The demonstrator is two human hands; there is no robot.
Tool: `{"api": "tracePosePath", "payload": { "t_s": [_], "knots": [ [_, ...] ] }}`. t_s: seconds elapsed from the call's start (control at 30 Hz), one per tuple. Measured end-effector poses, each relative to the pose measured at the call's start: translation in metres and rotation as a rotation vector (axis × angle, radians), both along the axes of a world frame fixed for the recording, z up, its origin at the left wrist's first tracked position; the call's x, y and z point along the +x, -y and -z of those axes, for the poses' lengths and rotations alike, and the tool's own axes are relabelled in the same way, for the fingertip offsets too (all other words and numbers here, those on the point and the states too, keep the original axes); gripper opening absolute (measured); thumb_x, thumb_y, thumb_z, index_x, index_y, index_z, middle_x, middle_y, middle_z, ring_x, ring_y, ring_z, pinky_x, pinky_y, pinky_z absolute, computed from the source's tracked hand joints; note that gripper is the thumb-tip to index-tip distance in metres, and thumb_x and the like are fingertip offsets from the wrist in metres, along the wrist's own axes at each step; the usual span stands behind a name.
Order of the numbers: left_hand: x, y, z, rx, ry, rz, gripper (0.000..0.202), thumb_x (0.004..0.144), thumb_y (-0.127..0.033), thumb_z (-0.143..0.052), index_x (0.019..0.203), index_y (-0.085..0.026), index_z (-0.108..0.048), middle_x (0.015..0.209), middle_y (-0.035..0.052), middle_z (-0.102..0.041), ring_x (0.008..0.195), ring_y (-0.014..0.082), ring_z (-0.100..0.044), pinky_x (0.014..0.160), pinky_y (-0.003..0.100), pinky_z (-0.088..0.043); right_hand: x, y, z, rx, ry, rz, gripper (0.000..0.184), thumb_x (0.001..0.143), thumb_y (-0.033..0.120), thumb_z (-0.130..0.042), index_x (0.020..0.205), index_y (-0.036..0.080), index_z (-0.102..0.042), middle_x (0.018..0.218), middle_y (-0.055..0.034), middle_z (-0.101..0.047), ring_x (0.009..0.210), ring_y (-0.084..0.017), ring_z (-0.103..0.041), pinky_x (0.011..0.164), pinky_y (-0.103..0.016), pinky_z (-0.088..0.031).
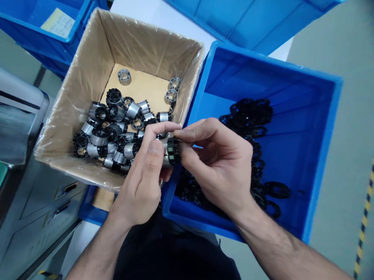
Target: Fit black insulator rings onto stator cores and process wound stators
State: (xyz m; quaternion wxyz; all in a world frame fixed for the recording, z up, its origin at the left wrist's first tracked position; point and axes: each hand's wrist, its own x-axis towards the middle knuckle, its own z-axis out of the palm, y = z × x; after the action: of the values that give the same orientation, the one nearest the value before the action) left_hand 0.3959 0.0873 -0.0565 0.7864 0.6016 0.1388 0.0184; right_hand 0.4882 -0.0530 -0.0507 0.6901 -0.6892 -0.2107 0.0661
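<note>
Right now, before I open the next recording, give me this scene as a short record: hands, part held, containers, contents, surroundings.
Left hand: gripping a metal cylinder
Right hand: fingertips at the cylinder's black end piece
Brown box: plastic-lined, holding piled metal parts with black ends
Apart from pile: silver ring
Blue bin: right of the box, holding loose black rings
Floor: black-and-yellow striped tape

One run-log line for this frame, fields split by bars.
left hand: holds metal cylinder | right hand: touches its black end ring | carton: metal cylinders, many black-ended | blue bin below right hand: black rings
</note>
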Motion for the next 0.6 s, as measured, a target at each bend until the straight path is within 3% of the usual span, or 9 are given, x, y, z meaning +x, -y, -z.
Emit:
{"api": "tracePosePath", "payload": {
  "t_s": [0.17, 0.27, 0.47, 0.6],
  "knots": [
    [0.0008, 0.0022, -0.0004, -0.026, -0.004, 0.014, 0.051, 0.128, -0.071, -0.043, 0.155, -0.035, -0.066, 0.100, 0.0021, -0.065, 0.067, 0.0144, -0.052, 0.058, 0.030, -0.046, 0.0023, 0.0015, 0.0022, 0.034, 0.012, -0.049, 0.019, 0.102, 0.008, -0.080, 0.097, 0.026, -0.080, 0.091, -0.0004, -0.073, 0.088, -0.016, -0.074, 0.071, -0.026, -0.065],
    [0.0008, 0.0029, -0.0019, -0.038, -0.023, 0.012, 0.051, 0.128, -0.072, -0.045, 0.156, -0.035, -0.065, 0.103, 0.0023, -0.067, 0.066, 0.0134, -0.051, 0.056, 0.029, -0.043, 0.0034, 0.0022, 0.0024, 0.075, 0.007, -0.088, 0.019, 0.104, 0.007, -0.081, 0.100, 0.026, -0.081, 0.092, 0.0005, -0.072, 0.082, -0.014, -0.069, 0.070, -0.025, -0.063],
    [0.0011, 0.0027, -0.0048, -0.035, -0.028, 0.009, 0.051, 0.128, -0.073, -0.044, 0.154, -0.034, -0.066, 0.095, -0.0004, -0.066, 0.063, 0.0136, -0.050, 0.060, 0.030, -0.046, 0.0023, -0.0012, -0.0014, 0.037, -0.040, -0.031, 0.020, 0.100, 0.006, -0.081, 0.096, 0.026, -0.078, 0.086, 0.0029, -0.069, 0.078, -0.013, -0.066, 0.064, -0.023, -0.056],
    [0.0003, 0.0021, -0.0032, -0.025, 0.025, 0.041, 0.047, 0.122, -0.065, -0.067, 0.158, -0.035, -0.066, 0.094, 0.0000, -0.070, 0.073, 0.0178, -0.064, 0.073, 0.032, -0.058, 0.0037, 0.0006, -0.0008, -0.008, -0.037, -0.037, 0.017, 0.098, 0.014, -0.087, 0.094, 0.026, -0.077, 0.086, 0.0021, -0.070, 0.079, -0.014, -0.067, 0.061, -0.024, -0.056]
  ]
}}
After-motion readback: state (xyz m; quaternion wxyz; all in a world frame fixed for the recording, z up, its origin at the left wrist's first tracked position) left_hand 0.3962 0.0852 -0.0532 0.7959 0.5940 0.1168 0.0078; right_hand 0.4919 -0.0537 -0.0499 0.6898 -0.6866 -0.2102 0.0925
